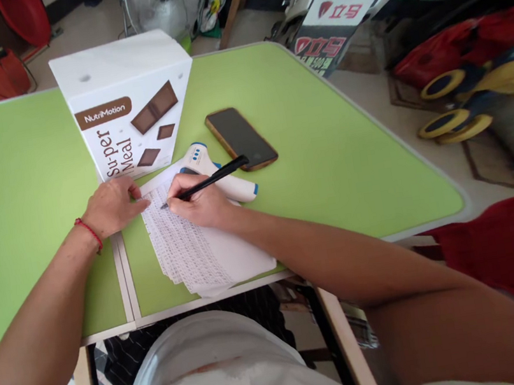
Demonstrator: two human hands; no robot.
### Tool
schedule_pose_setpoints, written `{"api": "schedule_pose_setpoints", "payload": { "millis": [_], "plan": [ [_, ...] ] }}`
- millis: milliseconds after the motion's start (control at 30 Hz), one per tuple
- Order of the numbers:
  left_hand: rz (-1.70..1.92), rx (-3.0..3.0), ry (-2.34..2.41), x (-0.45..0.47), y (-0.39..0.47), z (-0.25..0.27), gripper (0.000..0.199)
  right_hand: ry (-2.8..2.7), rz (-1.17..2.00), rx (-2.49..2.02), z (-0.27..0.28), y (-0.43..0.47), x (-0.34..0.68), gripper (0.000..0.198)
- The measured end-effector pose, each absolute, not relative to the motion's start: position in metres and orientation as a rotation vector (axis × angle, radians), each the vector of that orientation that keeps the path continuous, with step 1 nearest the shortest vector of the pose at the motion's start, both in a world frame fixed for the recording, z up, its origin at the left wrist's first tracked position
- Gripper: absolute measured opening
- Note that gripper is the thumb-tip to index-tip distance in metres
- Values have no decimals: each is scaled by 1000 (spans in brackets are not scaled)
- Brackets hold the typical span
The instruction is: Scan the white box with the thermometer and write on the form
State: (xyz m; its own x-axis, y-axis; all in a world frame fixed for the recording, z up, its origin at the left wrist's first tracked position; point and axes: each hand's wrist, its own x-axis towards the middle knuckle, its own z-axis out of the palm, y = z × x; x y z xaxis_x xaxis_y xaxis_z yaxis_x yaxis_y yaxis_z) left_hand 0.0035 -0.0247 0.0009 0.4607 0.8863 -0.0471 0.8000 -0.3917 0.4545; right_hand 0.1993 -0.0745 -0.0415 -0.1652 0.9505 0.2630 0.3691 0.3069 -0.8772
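Observation:
My right hand [199, 200] is closed around a black pen [220, 173], its tip down on the written lines of a paper stack [198, 252]. The sheets are slightly fanned and covered in rows of small handwriting. At the top left edge of the paper rests my left hand [112, 208], thumb and forefinger apart with no object between them; its other fingers are partly hidden. Just beyond it stands a white NutriMotion box [128, 108]. A white and blue handheld thermometer [237, 186] lies beside my right hand, partly covered by it.
A phone [241, 137] in a brown case lies on the green table [339, 161]. Past the far edge are a fan [162, 7] and a scooter's rear [345, 5]. Yellow-wheeled items [447, 106] sit on the floor at right, with red cloth [512, 251] nearer.

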Motion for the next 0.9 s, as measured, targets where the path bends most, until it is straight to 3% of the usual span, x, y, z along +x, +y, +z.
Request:
{"api": "schedule_pose_setpoints", "payload": {
  "millis": [367, 567, 733, 833, 900],
  "plan": [
    [283, 2299, 1425, 2, -23, -1, 17, -1736, 779, -1240, -43, -75, 200, 17],
    [347, 2355, 1397, 5, -32, 6, 15, -2252, 319, -1092, -21, -83, 218, 17],
    [1194, 2505, 1229, 3, -42, 13, 13, -2713, -123, -1134, -10, -89, 225, 24],
    [1701, 2357, 1406, -6, -32, 7, 44, -2808, -179, -1160, -4, -94, 222, 29],
    [1823, 2205, 1513, -12, -22, 0, 72, -2777, -210, -1218, 5, -98, 224, 33]
  ]
}}
